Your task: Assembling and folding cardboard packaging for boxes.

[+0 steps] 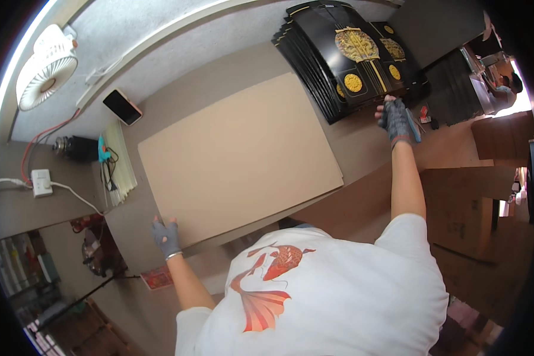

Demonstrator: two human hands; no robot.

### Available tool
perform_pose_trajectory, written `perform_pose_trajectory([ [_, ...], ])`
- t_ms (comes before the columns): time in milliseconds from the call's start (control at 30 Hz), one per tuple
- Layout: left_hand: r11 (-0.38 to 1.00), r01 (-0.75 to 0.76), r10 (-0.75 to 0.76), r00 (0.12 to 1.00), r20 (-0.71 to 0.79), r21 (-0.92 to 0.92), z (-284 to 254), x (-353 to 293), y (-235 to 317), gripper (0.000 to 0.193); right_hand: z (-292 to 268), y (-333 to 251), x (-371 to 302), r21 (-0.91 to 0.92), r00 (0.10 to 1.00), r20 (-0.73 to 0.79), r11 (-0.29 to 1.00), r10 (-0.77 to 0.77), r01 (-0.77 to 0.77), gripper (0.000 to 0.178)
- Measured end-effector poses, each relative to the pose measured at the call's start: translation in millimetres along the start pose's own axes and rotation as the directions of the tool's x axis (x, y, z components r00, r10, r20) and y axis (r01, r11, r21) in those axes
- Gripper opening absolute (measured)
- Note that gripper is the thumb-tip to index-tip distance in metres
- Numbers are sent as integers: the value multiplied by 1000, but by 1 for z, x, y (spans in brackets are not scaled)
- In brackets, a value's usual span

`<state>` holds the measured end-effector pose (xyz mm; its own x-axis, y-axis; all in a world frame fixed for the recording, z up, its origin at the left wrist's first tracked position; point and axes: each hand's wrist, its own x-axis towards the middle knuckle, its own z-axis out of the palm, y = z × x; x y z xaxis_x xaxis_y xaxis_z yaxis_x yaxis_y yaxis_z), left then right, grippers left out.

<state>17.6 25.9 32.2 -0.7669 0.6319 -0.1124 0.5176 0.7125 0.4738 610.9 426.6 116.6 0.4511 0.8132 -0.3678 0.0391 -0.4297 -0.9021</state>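
A large plain tan cardboard sheet [240, 157] lies flat on the grey worktable in front of me. My left hand [167, 237], in a grey fingerless glove, is at the sheet's near left corner with its fingers apart and nothing visible in them. Stretched out to the far right, my right hand [393, 120] wears a similar glove. Its fingers are slightly bent and apart, close to the near edge of a stack of glossy black panels [323, 44] with gold ornaments. Whether they touch the stack I cannot tell. A blue object [414, 126] lies beside that hand, partly hidden.
At the left are a phone [123, 107], a white fan [47, 74], a turquoise glue gun [104, 149] with pale sticks [120, 172], and a white power adapter [41, 183] with cables. Large cardboard boxes [463, 207] stand at my right. Another person [505, 89] is far right.
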Motion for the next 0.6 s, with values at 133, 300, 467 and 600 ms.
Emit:
perform_pose_trajectory([
  [133,955,124,-149,986,76,268,-8,4,-31,84,4,105,-64,-578,866,482,695,-131,427,59],
  [300,987,147,-155,979,133,72,-1,5,-30,88,37,130,-152,-863,875,484,180,22,472,92],
  [467,987,147,-156,975,157,71,0,4,-13,89,38,139,-157,-867,890,452,210,-51,452,86],
  [600,988,120,-130,986,105,100,-10,-5,-10,83,30,132,-157,-756,784,550,228,-288,614,72],
])
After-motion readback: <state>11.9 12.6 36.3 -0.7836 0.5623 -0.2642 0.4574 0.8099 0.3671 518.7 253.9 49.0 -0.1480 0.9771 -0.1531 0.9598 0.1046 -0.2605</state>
